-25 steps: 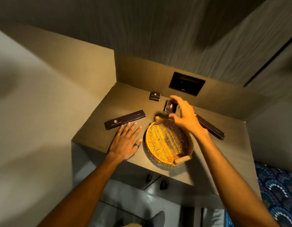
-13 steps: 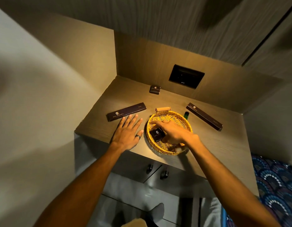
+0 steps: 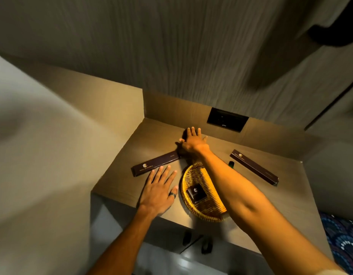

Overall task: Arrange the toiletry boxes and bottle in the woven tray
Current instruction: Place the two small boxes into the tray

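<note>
Lying flat in tray (image 3: 193,175), small box (image 3: 196,193)

Yellow woven tray (image 3: 201,205), dark-brown boxes (image 3: 196,193)

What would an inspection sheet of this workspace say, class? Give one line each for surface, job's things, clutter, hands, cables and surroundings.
Surface: brown wooden desktop, set in a corner.
Job's things: round yellow woven tray holds one small dark square box; long dark box on the left and long dark box on the right lie on the desktop; small green bottle stands behind the tray, partly hidden.
Clutter: nothing seen.
Hands: left hand flat on the desktop, empty; right hand reaches to the back, fingers spread; whatever is under it is hidden.
Cables: nothing seen.
Surroundings: black wall socket panel; dark drawer handles below.
</note>
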